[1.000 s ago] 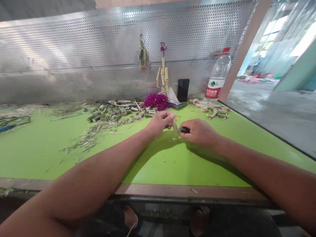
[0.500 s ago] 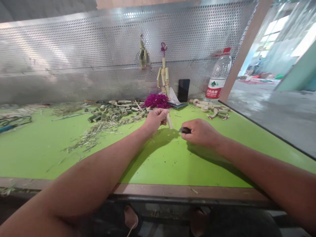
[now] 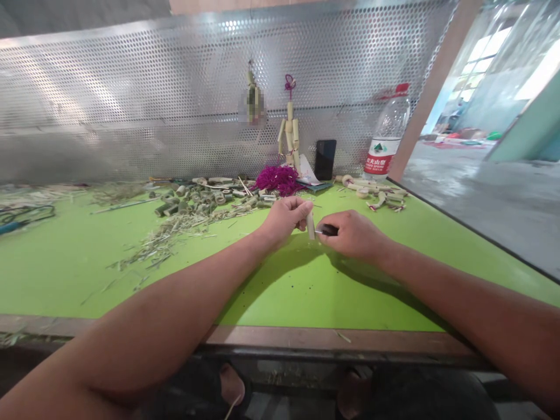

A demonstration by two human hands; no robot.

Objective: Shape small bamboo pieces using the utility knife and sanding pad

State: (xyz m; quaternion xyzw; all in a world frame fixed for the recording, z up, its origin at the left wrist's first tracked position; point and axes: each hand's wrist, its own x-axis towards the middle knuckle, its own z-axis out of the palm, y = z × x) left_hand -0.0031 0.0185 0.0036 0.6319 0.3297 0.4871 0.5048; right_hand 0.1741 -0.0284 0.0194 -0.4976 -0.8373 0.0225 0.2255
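Note:
Over the middle of the green tabletop (image 3: 280,291), my left hand (image 3: 291,217) pinches the upper end of a short pale bamboo piece (image 3: 311,226), which points downward. My right hand (image 3: 352,233) is closed around a dark-handled knife (image 3: 329,230). Its blade points left and reaches close to the lower part of the bamboo; whether it touches is too small to tell. Behind my left hand lies a bundle of magenta cord (image 3: 279,179). A jointed bamboo figure (image 3: 289,134) hangs above the cord on the perforated metal panel.
Cut bamboo pieces (image 3: 196,197) and shavings (image 3: 153,242) spread over the left side. A black phone (image 3: 325,160) leans on the panel, near a water bottle (image 3: 385,137). More bamboo parts (image 3: 385,195) lie at the back right. A blue-handled tool (image 3: 13,226) sits far left.
My left hand has moved slightly right and down with the bamboo piece, bringing it up beside the knife blade. My right hand has stayed almost in place.

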